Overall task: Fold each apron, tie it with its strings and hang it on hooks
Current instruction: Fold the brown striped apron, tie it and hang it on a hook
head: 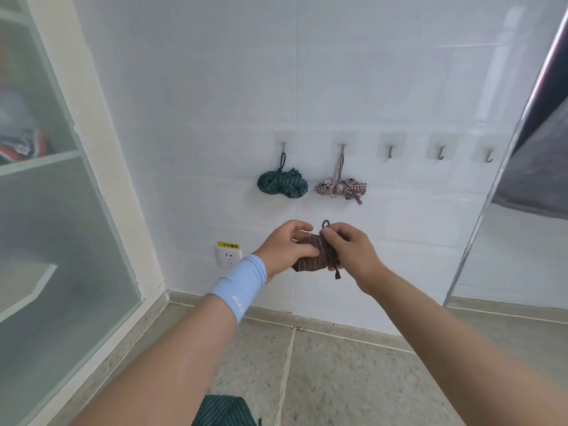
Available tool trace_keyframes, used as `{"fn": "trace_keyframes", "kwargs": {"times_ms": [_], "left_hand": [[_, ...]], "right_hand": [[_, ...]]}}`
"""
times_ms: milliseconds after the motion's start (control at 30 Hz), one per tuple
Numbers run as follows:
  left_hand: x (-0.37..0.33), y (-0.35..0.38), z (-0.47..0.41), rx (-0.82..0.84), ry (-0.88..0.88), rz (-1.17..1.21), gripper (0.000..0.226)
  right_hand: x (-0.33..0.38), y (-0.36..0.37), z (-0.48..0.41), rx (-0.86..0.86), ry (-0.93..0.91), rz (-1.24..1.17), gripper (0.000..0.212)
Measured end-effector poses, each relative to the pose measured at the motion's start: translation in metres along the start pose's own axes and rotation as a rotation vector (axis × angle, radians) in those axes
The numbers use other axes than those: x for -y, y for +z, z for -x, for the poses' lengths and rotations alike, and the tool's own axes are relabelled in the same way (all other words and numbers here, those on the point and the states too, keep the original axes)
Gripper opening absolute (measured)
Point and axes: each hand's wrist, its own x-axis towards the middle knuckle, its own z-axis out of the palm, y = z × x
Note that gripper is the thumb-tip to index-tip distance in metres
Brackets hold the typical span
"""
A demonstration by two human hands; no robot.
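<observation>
A brown striped apron bundle is held in front of the white tiled wall, below the row of hooks. My left hand grips its left side. My right hand holds the right side and pinches the string, whose small loop sticks up above the fingers. A string end dangles below. A green striped bundle hangs on the first hook. A pink checked bundle hangs on the second hook.
Three bare hooks follow to the right. A wall socket sits low on the left. A frosted glass cabinet stands at left, a glass panel at right. Green striped cloth shows at the bottom edge.
</observation>
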Motion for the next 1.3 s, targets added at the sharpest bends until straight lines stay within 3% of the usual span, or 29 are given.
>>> {"fn": "trace_keyframes", "kwargs": {"times_ms": [133,267,433,567,967,1167,1300], "left_hand": [[-0.048,0.022,-0.039,0.007,0.113,-0.061,0.033],[-0.095,0.046,-0.077,-0.101,0.213,-0.105,0.021],[-0.133,0.067,-0.115,-0.031,0.140,-0.032,0.009],[-0.142,0.080,-0.142,-0.029,0.127,-0.072,0.012],[-0.149,0.103,-0.197,-0.267,0.173,-0.363,0.028],[-0.127,0.100,-0.191,-0.172,0.213,-0.410,0.017],[-0.112,0.096,-0.175,0.011,0.217,-0.421,0.037]], "right_hand": [[0.031,-0.034,-0.023,-0.150,-0.057,0.036,0.021],[0.060,-0.074,-0.043,-0.178,-0.116,0.114,0.024],[0.084,-0.117,-0.066,-0.177,-0.155,0.298,0.020],[0.088,-0.138,-0.091,-0.213,-0.118,0.379,0.023],[0.087,-0.136,-0.146,-0.532,-0.014,0.566,0.030],[0.075,-0.131,-0.150,-0.540,0.071,0.615,0.031],[0.061,-0.129,-0.144,-0.501,-0.013,0.591,0.028]]}}
